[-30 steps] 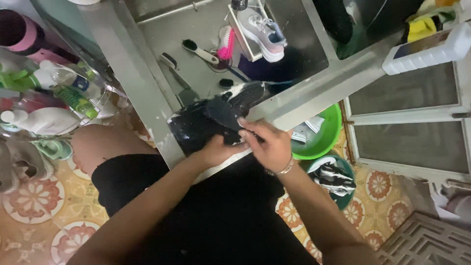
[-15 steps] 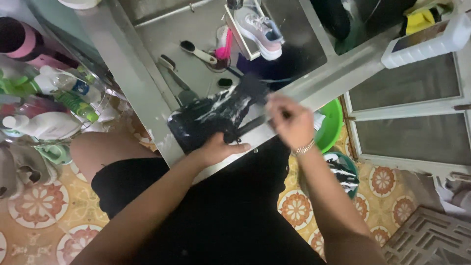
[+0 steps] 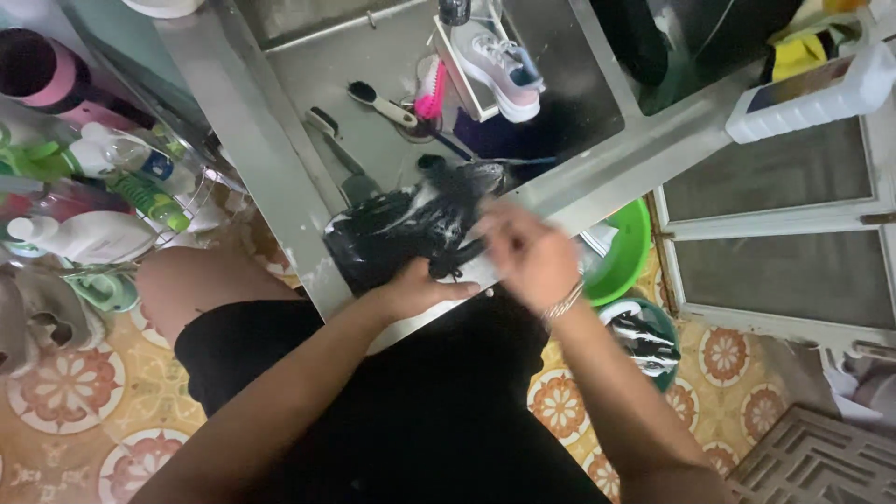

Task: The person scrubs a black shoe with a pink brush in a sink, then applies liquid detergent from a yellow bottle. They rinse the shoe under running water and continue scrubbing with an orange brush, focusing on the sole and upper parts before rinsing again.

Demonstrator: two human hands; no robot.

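Left hand clamps the near end of a black shoe — fingers wrapped onto it, thumb toward 3 o'clock. The shoe lies on the front edge of the steel worktop, streaked with white suds, toe pointing to about 1 o'clock.

Right hand is motion-blurred at 3 o'clock of the shoe, fingers curled narrow; something dark shows at the fingertips, but I cannot tell what it grips or whether it grips at all. A metal bracelet sits on that wrist.

In the sink basin at 12 o'clock of the shoe:
- a black-bristled brush with a pale handle
- a second dark brush just beside it at 8 o'clock
- a pink brush
- a white sneaker propped on a tray at 1 o'clock

At 9 o'clock, off the worktop — a wire rack of plastic bottles. At 3 o'clock, below the worktop edge, a green basin; under it, a teal bucket with black-and-white shoes inside. A white jug lies on its side on the worktop edge at 2 o'clock. The floor is patterned tile.
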